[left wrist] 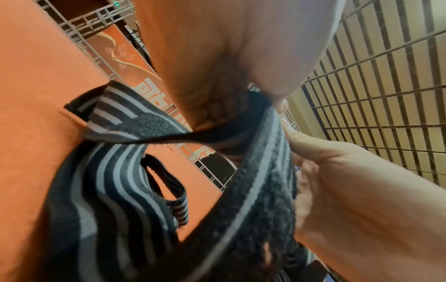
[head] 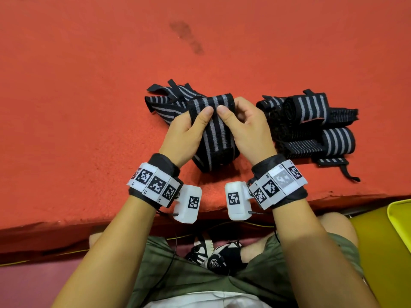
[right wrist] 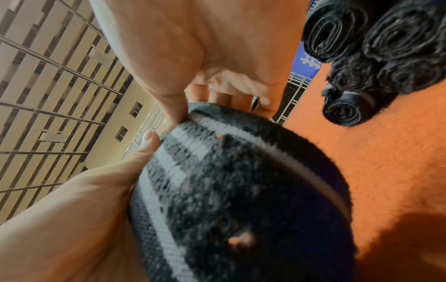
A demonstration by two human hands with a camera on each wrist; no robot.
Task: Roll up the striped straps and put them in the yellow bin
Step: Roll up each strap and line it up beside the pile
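Observation:
Both hands hold one black strap with grey stripes (head: pixel 214 130) above the red mat. My left hand (head: pixel 189 130) pinches its rolled far end with the thumb on top, and my right hand (head: pixel 242 127) does the same from the other side. The strap's loose tail hangs toward me onto the mat. In the left wrist view the strap (left wrist: pixel 253 181) runs between both hands; in the right wrist view its fuzzy end (right wrist: pixel 229 181) fills the middle. Unrolled straps (head: pixel 169 101) lie left behind it. Rolled straps (head: pixel 311 121) lie to the right. A yellow bin (head: pixel 400 216) shows at the right edge.
The red mat (head: pixel 89 85) spreads wide to the left and far side, with a dark stain (head: pixel 186 36) far off. Its near edge drops off above my lap. A wire grid fence (left wrist: pixel 386 95) stands beyond the mat.

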